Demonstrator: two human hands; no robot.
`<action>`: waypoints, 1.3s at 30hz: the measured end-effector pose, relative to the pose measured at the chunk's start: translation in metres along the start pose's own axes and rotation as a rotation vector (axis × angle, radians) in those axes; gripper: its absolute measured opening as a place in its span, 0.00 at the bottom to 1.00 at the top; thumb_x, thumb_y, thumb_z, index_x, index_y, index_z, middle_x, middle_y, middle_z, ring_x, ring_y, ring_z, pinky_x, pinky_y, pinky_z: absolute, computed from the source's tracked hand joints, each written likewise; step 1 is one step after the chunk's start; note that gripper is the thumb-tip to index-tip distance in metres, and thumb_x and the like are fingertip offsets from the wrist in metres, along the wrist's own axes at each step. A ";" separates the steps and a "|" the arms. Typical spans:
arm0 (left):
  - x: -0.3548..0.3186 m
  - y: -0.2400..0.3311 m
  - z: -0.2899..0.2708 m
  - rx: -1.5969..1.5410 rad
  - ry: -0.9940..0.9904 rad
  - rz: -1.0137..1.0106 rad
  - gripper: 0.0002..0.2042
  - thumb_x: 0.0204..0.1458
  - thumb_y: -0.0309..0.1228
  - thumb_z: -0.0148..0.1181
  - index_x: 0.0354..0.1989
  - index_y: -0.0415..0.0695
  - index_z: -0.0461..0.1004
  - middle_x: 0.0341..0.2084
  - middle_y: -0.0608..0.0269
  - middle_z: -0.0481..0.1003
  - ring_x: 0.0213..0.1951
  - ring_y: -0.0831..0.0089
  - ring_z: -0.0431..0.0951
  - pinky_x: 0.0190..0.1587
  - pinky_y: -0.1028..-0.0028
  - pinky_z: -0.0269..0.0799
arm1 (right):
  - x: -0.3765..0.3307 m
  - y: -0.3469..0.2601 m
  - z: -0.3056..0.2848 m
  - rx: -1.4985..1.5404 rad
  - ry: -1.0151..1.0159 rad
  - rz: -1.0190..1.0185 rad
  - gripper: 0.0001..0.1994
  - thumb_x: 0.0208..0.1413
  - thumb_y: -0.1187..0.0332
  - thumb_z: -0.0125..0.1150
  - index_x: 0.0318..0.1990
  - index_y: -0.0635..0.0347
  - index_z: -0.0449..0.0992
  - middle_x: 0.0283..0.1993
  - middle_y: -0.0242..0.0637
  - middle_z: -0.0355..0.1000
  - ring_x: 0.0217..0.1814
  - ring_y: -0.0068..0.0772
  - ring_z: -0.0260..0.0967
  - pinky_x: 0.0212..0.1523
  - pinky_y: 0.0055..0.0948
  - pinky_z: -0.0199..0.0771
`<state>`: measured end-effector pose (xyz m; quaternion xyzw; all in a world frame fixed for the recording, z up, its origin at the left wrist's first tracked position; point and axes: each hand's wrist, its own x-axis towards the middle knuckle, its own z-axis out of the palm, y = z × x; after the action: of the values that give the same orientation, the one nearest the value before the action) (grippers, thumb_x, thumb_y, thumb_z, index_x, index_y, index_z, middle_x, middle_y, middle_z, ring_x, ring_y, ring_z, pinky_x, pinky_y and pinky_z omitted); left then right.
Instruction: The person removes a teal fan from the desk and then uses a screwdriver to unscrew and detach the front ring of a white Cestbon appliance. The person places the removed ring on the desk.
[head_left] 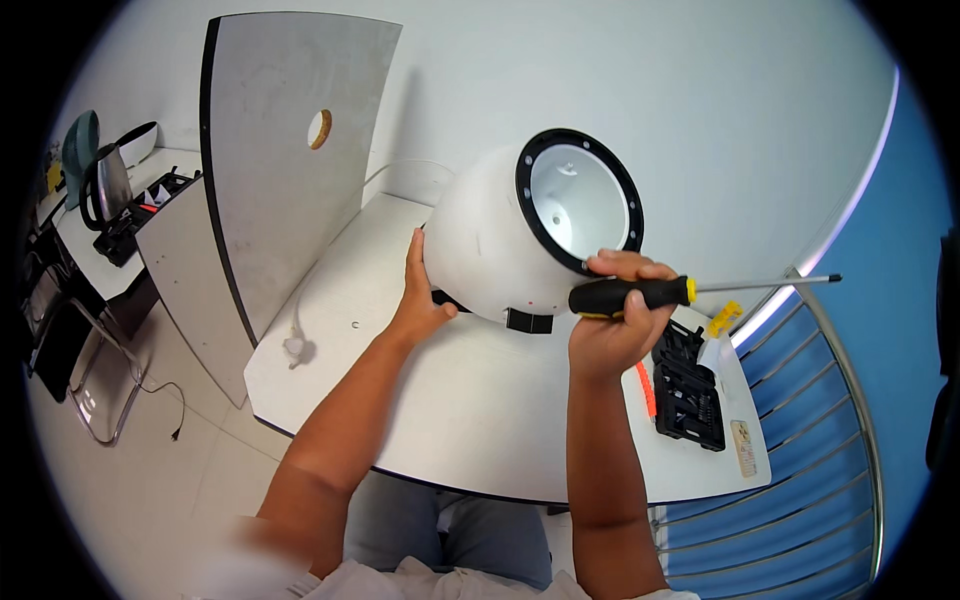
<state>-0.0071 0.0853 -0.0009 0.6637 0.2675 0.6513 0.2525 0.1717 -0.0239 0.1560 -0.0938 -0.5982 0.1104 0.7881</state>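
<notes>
A white rounded appliance body [470,240] lies tilted on the white table. Its round opening, edged by a black ring [530,205] with several small holes or screws, faces up and to the right. My left hand [418,300] holds the body's lower left side, thumb and fingers spread around it. In my right hand [622,335] is a screwdriver [640,293] with a black and yellow handle, its shaft pointing right, away from the appliance. The fingertips of that hand reach the ring's lower edge. A black block-like part [528,320] juts from the body's underside.
On the right of the table [480,420] lie an open black tool case [690,400], an orange strip [645,388] and a yellow item [725,318]. A grey partition [280,170] stands at left, near a white plug [294,345]. Metal railing [850,390] borders the right side.
</notes>
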 end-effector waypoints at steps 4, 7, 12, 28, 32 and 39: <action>0.001 0.026 0.009 -0.166 -0.012 -0.127 0.55 0.44 0.75 0.35 0.69 0.43 0.29 0.69 0.51 0.34 0.70 0.57 0.37 0.68 0.58 0.36 | -0.013 -0.005 -0.025 0.022 -0.030 0.022 0.12 0.51 0.65 0.42 0.42 0.58 0.58 0.29 0.47 0.72 0.42 0.40 0.67 0.52 0.39 0.64; 0.002 0.013 0.007 0.006 0.071 -0.120 0.52 0.48 0.73 0.32 0.69 0.40 0.31 0.69 0.50 0.33 0.70 0.58 0.32 0.69 0.61 0.31 | -0.015 -0.011 -0.026 0.146 -0.031 0.056 0.11 0.55 0.65 0.40 0.44 0.57 0.60 0.33 0.45 0.72 0.46 0.40 0.67 0.54 0.40 0.64; 0.001 -0.002 0.008 -0.025 0.053 -0.078 0.51 0.49 0.71 0.31 0.69 0.40 0.30 0.69 0.51 0.32 0.70 0.58 0.31 0.69 0.61 0.30 | -0.025 -0.010 -0.028 0.351 0.195 0.195 0.11 0.60 0.64 0.38 0.47 0.52 0.64 0.54 0.45 0.65 0.63 0.42 0.59 0.66 0.48 0.55; -0.003 -0.016 0.012 -0.082 -0.032 -0.057 0.47 0.54 0.67 0.28 0.69 0.40 0.27 0.70 0.51 0.28 0.71 0.59 0.25 0.69 0.62 0.24 | -0.031 0.005 -0.060 0.266 0.178 0.472 0.13 0.60 0.68 0.36 0.48 0.57 0.64 0.58 0.47 0.63 0.64 0.38 0.58 0.65 0.41 0.58; -0.001 -0.012 0.008 -0.030 -0.083 -0.113 0.47 0.55 0.67 0.28 0.69 0.41 0.24 0.70 0.52 0.24 0.70 0.61 0.22 0.69 0.62 0.22 | -0.038 0.016 -0.068 0.253 0.223 0.526 0.12 0.60 0.68 0.36 0.48 0.56 0.64 0.50 0.39 0.66 0.58 0.33 0.64 0.59 0.37 0.65; -0.006 0.007 0.020 -0.084 -0.144 -0.314 0.45 0.56 0.66 0.25 0.68 0.43 0.22 0.69 0.56 0.21 0.70 0.63 0.19 0.69 0.63 0.21 | -0.063 0.038 -0.108 0.188 0.200 0.729 0.15 0.58 0.67 0.36 0.52 0.54 0.60 0.51 0.34 0.65 0.56 0.31 0.65 0.56 0.36 0.68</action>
<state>0.0132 0.0766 -0.0008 0.6476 0.3215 0.5652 0.3972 0.2574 -0.0074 0.0585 -0.2380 -0.4331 0.4276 0.7570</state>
